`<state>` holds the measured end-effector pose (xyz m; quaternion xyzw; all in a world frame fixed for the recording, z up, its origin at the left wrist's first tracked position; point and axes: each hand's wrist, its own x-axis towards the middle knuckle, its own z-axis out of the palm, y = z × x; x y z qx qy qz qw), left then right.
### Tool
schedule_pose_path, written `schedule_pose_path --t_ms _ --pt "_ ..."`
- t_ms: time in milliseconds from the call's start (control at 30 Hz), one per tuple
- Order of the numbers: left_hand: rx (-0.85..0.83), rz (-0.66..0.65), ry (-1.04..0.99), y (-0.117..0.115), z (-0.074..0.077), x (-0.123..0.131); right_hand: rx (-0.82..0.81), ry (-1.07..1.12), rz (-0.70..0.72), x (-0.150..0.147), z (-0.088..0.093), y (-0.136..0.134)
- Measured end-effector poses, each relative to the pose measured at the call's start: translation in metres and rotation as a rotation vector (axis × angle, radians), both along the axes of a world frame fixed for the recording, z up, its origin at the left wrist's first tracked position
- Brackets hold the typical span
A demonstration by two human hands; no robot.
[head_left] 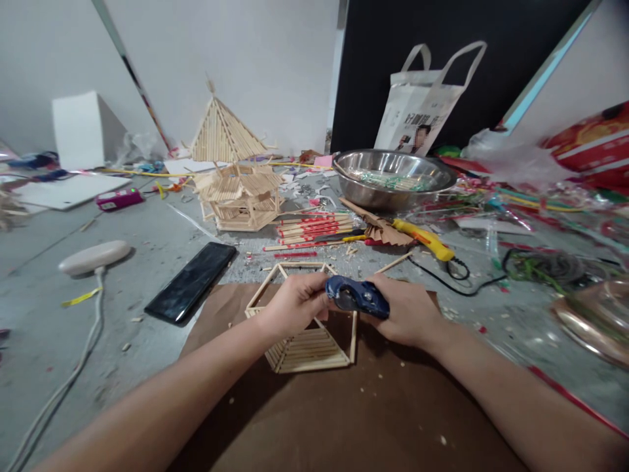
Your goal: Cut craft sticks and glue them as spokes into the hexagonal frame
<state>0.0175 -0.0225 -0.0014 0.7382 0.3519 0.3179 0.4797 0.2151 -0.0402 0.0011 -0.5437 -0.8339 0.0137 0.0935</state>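
My right hand (pixel 405 308) is wrapped round a dark blue hand tool (pixel 361 295) that looks like a pair of cutters. Its head points left, towards my left hand (pixel 295 307). The fingertips of my left hand are pinched together beside the tool's head, and whatever is between them is hidden. Below both hands lies a six-sided frame of thin wooden sticks (pixel 312 351), its near section filled with sticks side by side. My left hand covers part of this frame. Under it is a brown sheet (pixel 314 419).
Behind stand a stick-built pavilion model (pixel 240 203) with its pointed roof (pixel 221 131), red-marked sticks (pixel 314 226), a steel bowl (pixel 393 196) and a yellow-handled corded tool (pixel 427 239). Left lie a phone (pixel 191 282) and a white corded device (pixel 95 255). A white bag (pixel 413 111) stands at the back.
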Motion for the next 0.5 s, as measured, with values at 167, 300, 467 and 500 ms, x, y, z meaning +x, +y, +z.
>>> schedule_pose_path --t_ms 167,300,467,500 --pt "-0.003 -0.022 -0.004 0.000 -0.002 0.001 -0.010 -0.027 -0.032 -0.001 -0.002 0.002" --pt "-0.117 -0.003 0.002 0.001 0.002 0.001 0.033 -0.076 -0.165 0.003 -0.002 0.008" --pt "-0.177 -0.032 0.090 0.008 0.007 -0.005 0.132 -0.105 -0.325 0.019 -0.009 0.023" --pt "-0.150 -0.034 0.121 0.010 0.007 -0.006 0.138 -0.121 -0.334 0.022 -0.011 0.025"
